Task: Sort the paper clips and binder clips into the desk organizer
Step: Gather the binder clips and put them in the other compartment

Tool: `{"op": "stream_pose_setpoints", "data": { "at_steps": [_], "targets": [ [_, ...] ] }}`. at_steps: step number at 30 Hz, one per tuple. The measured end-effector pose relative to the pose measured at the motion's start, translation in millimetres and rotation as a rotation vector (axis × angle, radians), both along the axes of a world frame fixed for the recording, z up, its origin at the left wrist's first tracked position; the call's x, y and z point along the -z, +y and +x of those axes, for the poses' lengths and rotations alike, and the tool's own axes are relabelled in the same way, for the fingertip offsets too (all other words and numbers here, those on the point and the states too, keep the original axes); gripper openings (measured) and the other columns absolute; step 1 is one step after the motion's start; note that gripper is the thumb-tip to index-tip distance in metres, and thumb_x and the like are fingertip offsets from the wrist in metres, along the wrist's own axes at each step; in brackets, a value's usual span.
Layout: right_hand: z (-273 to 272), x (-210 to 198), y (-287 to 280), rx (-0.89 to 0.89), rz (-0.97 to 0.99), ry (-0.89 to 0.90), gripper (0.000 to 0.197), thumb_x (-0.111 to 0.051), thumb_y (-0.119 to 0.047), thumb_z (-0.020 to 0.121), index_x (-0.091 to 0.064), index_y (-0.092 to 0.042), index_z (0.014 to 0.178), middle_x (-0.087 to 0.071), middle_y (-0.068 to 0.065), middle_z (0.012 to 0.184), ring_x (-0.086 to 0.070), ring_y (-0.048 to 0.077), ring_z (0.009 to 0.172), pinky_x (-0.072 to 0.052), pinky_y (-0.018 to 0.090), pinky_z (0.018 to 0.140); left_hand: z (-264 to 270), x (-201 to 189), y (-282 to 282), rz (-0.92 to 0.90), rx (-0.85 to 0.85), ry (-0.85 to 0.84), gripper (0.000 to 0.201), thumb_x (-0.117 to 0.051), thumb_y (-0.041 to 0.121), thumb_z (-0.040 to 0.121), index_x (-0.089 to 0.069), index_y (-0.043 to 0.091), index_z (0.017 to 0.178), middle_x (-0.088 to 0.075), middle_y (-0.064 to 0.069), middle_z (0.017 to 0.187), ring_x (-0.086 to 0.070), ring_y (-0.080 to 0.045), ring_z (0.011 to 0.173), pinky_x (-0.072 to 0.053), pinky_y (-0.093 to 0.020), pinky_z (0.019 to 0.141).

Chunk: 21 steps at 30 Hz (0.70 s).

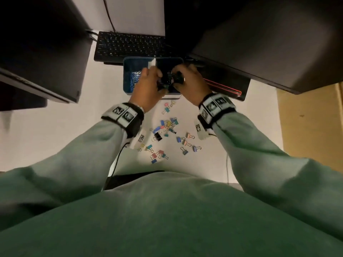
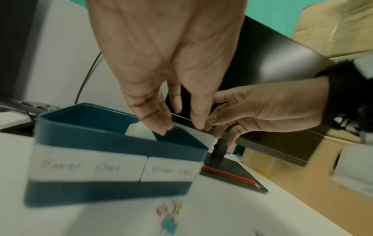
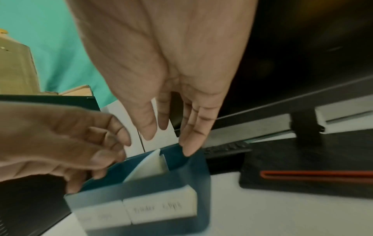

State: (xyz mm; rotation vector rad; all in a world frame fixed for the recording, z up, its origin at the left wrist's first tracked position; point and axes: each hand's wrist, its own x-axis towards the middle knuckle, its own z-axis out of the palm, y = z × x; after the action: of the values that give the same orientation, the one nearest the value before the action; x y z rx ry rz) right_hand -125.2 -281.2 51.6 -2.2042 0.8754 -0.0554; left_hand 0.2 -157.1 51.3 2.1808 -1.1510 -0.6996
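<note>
Both my hands meet over the right-hand compartment of the desk organizer, just above centre of the head view. My left hand and right hand appear to close around several black binder clips between them, though blur hides the exact grip. In the wrist views the fingers hang fairly straight over the rim, and one black clip shows beneath the right hand's fingertips, so I cannot tell whether either hand is pinching or letting go.

The blue organizer carries two white labels, one for paper clips and one for binder clips, with a pale divider between the compartments. A heap of paper clips already lies in the left compartment.

By my judgement the job is about half done: the paper clips look sorted, while many coloured binder clips lie scattered on the white desk below the hands, near centre frame. A keyboard sits beyond the organizer.
</note>
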Motion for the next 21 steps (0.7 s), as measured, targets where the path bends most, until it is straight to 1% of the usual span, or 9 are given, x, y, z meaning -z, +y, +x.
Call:
{"op": "stream_pose_setpoints", "data": {
  "at_steps": [2, 4, 5, 7, 9, 11, 15, 18, 21],
  "targets": [
    [-39.5, 12.9, 7.7, 0.029, -0.012, 0.018, 0.038, -0.065, -0.024, 0.088, -0.05, -0.022, 0.123, -0.045, 0.009, 0.124, -0.056, 0.023, 0.096, -0.051, 0.037, 0.085, -12.5, 13.2, 24.9, 0.149, 0.197, 0.041, 0.059, -0.076, 0.03, 0.079, -0.043, 0.023, 0.128, -0.04, -0.007, 0.132, -0.053, -0.023, 0.109, -0.049, -0.038, 0.095],
    [-85.8, 32.2, 15.4, 0.05, 0.023, 0.21, 0.055, -0.067, -0.04, 0.086, -0.04, -0.024, 0.132, -0.038, 0.012, 0.132, -0.055, 0.029, 0.107, -0.052, 0.045, 0.091, -27.1, 33.7, 39.3, 0.399, 0.467, -0.013, 0.097, -0.078, 0.046, 0.071, -0.021, 0.027, 0.147, -0.015, -0.005, 0.155, -0.028, -0.029, 0.137, -0.034, -0.049, 0.11],
    [-105.6, 42.4, 19.5, 0.049, 0.056, 0.351, 0.071, -0.068, -0.049, 0.082, -0.032, -0.026, 0.138, -0.031, 0.014, 0.138, -0.049, 0.034, 0.117, -0.049, 0.048, 0.096, -33.2, 46.0, 40.4, 0.481, 0.56, -0.091, 0.112, -0.079, 0.052, 0.068, -0.009, 0.027, 0.151, -0.001, -0.004, 0.159, -0.016, -0.031, 0.143, -0.028, -0.053, 0.113],
    [-132.5, 59.4, 28.4, 0.026, 0.09, 0.554, 0.097, -0.071, -0.061, 0.073, -0.017, -0.03, 0.147, -0.017, 0.015, 0.147, -0.034, 0.04, 0.129, -0.041, 0.051, 0.104, -41.8, 69.3, 33.5, 0.546, 0.611, -0.21, 0.126, -0.079, 0.058, 0.063, 0.004, 0.025, 0.152, 0.012, -0.006, 0.16, -0.007, -0.032, 0.145, -0.026, -0.057, 0.112],
    [-138.1, 68.8, 44.0, -0.043, 0.045, 0.604, 0.108, -0.073, -0.065, 0.066, -0.013, -0.029, 0.149, -0.016, 0.015, 0.146, -0.031, 0.042, 0.128, -0.041, 0.052, 0.102, -47.4, 81.9, 25.1, 0.561, 0.58, -0.278, 0.128, -0.077, 0.063, 0.061, 0.006, 0.025, 0.152, 0.011, -0.007, 0.16, -0.011, -0.034, 0.143, -0.029, -0.056, 0.109],
    [-130.2, 75.6, 64.4, -0.151, -0.022, 0.591, 0.109, -0.076, -0.063, 0.064, -0.017, -0.026, 0.148, -0.02, 0.016, 0.142, -0.035, 0.04, 0.122, -0.047, 0.052, 0.095, -53.5, 89.1, 22.4, 0.562, 0.552, -0.348, 0.118, -0.074, 0.062, 0.065, -0.003, 0.024, 0.151, -0.003, -0.01, 0.158, -0.019, -0.036, 0.137, -0.035, -0.054, 0.103],
    [-107.6, 85.1, 99.4, -0.288, -0.067, 0.511, 0.082, -0.076, -0.038, 0.075, -0.028, -0.029, 0.141, -0.026, 0.014, 0.134, -0.042, 0.036, 0.111, -0.053, 0.048, 0.088, -68.2, 96.4, 33.9, 0.413, 0.488, -0.271, 0.063, -0.067, 0.032, 0.082, -0.036, 0.024, 0.136, -0.028, -0.013, 0.136, -0.038, -0.034, 0.117, -0.055, -0.047, 0.081],
    [-99.2, 89.0, 101.3, -0.296, -0.037, 0.477, 0.071, -0.071, -0.026, 0.082, -0.032, -0.028, 0.141, -0.03, 0.017, 0.129, -0.049, 0.038, 0.103, -0.052, 0.045, 0.088, -67.4, 100.9, 43.0, 0.359, 0.46, -0.215, 0.041, -0.063, 0.029, 0.085, -0.045, 0.024, 0.121, -0.033, -0.011, 0.121, -0.044, -0.03, 0.105, -0.055, -0.042, 0.08],
    [-96.9, 89.0, 92.3, -0.288, 0.036, 0.453, 0.05, -0.07, -0.021, 0.082, -0.045, -0.017, 0.126, -0.033, 0.018, 0.123, -0.053, 0.035, 0.093, -0.052, 0.042, 0.083, -60.9, 101.7, 45.0, 0.333, 0.438, -0.157, 0.03, -0.064, 0.021, 0.081, -0.05, 0.019, 0.107, -0.037, -0.012, 0.112, -0.047, -0.029, 0.093, -0.053, -0.041, 0.077]
  ]
}}
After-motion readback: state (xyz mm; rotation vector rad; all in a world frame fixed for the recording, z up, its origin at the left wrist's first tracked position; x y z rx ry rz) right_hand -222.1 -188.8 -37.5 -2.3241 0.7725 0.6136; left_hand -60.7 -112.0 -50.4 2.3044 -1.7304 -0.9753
